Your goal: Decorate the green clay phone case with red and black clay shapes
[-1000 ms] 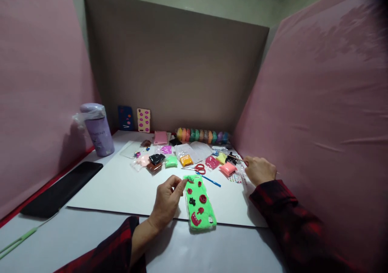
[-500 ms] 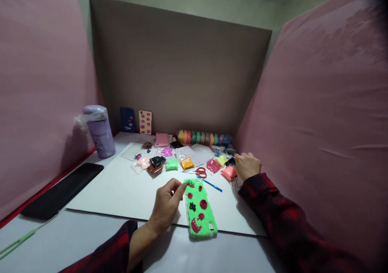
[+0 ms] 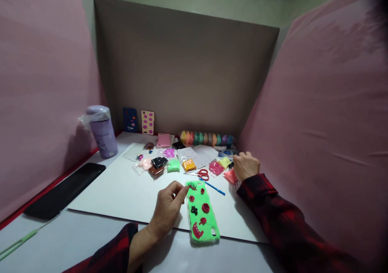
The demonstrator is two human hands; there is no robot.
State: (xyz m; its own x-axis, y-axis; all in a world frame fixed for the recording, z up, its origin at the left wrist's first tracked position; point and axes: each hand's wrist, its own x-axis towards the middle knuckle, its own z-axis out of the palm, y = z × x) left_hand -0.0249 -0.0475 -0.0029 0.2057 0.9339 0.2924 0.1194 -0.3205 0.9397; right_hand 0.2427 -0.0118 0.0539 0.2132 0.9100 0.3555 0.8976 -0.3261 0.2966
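Note:
A phone case [image 3: 197, 209] covered in bright green clay lies over the front edge of the white board, with red and black shapes stuck on it. My left hand [image 3: 169, 202] is closed in a pinch, thumb and fingertip at the case's upper left corner beside a dark lash-like shape. Whether it grips the case edge or a tiny piece cannot be seen. Over the clay packets at the right, my right hand [image 3: 246, 166] is closed, its fingertips turned away and hidden. A coral clay packet [image 3: 230, 176] is partly covered by it.
Red-handled scissors [image 3: 203, 174] and a blue pen-like tool [image 3: 216, 188] lie behind the case. Several clay packets, including an orange one [image 3: 189, 164], sit farther back on the white board [image 3: 121, 196]. A purple bottle [image 3: 104, 137] and a black phone-like slab [image 3: 65, 190] are at the left.
The view has shifted slightly, moving everything a little rightward. My right hand has drawn slightly left over the packets; my left hand keeps its pinch at the case corner.

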